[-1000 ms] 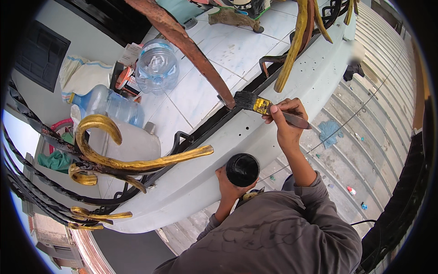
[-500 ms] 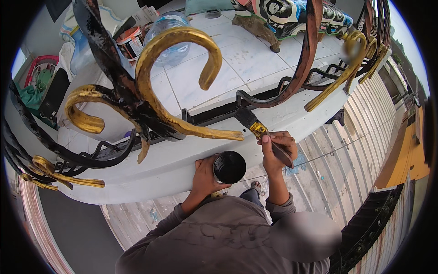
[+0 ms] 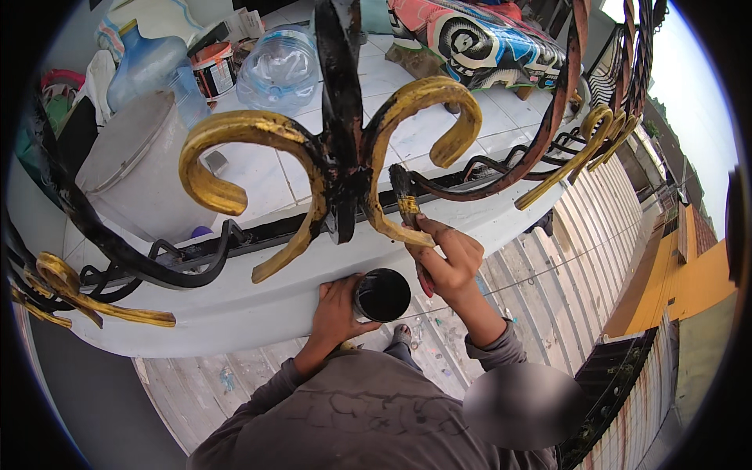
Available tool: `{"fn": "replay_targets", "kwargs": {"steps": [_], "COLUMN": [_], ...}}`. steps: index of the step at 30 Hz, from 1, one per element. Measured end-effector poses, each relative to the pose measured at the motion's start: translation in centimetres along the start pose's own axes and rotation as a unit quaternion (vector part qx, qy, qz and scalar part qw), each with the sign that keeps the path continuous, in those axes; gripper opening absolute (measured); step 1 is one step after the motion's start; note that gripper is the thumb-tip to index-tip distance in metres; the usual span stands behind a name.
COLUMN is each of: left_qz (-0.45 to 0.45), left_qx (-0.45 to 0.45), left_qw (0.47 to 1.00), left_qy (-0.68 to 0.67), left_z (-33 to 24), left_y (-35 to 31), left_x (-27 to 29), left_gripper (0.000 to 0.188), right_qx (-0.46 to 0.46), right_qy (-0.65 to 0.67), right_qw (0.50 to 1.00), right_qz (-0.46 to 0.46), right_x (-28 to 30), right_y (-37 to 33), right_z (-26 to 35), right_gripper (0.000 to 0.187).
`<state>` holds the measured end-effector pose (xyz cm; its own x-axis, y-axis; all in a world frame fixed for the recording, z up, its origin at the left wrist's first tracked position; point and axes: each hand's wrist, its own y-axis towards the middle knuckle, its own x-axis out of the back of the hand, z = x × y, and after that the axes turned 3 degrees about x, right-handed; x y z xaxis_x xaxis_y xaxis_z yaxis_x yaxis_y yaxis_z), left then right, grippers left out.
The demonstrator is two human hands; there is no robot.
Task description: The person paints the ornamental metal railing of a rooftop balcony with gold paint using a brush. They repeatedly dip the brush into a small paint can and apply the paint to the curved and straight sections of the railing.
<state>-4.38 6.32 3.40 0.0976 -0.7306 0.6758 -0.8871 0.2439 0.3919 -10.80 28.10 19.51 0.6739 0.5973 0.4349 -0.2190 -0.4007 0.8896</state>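
My left hand [image 3: 335, 312] is wrapped round a round can of black paint [image 3: 382, 295], its open top facing up. A paintbrush [image 3: 407, 205] with dark bristles and a yellow band is gripped in my right hand [image 3: 452, 262]. Its bristles point up, just right of the gold scroll [image 3: 456, 139] on the wrought-iron railing; whether they touch the metal I cannot tell. The scroll's lower tip overlaps the brush near my fingers. Between the two gold scrolls stands a black twisted bar [image 3: 341, 94], which looks glossy. Part of the brush handle is hidden by my hand.
A white ledge [image 3: 258, 313] runs under the railing. Behind it on the tiled floor are a lidded white bucket [image 3: 129, 168], clear water jugs [image 3: 278, 70] and a patterned covered seat [image 3: 478, 39]. Below the ledge lies a corrugated roof [image 3: 540, 282].
The brush has swung more upright and moved left, beside the right gold scroll. The can stays in my left hand, a little lower. The whole view has shifted, bringing the black bar toward the middle.
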Motion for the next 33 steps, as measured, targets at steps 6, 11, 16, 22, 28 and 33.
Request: {"fn": "replay_targets", "kwargs": {"steps": [6,11,16,22,28,33], "left_qz": [-0.016,0.006,0.005,-0.019,-0.022,-0.012], "left_qx": [-0.024,-0.025,-0.025,-0.037,-0.038,-0.039], "left_qw": [1.0,0.999,1.0,0.999,0.999,0.999], "left_qy": [0.002,0.029,0.013,0.02,0.018,0.02], "left_z": [0.2,0.3,0.4,0.3,0.5,0.5], "left_y": [0.0,-0.2,0.0,0.0,0.0,-0.1], "left_x": [-0.1,0.0,-0.1,-0.1,-0.4,-0.2], "left_gripper": [0.109,0.106,0.106,0.108,0.107,0.105], "right_qx": [-0.002,-0.009,0.035,-0.076,-0.027,-0.123], "right_qy": [0.026,-0.008,0.019,0.02,0.045,0.029], "right_qw": [0.992,0.997,0.995,0.984,0.989,0.976], "right_qz": [0.122,0.082,0.09,0.163,0.138,0.178], "right_x": [0.5,2.2,1.9,1.4,1.6,0.9], "right_y": [0.6,1.2,1.6,2.7,2.6,3.0], "right_z": [0.2,0.9,2.6,1.8,2.7,3.1], "right_gripper": [0.033,0.04,0.03,0.037,0.037,0.032]}}
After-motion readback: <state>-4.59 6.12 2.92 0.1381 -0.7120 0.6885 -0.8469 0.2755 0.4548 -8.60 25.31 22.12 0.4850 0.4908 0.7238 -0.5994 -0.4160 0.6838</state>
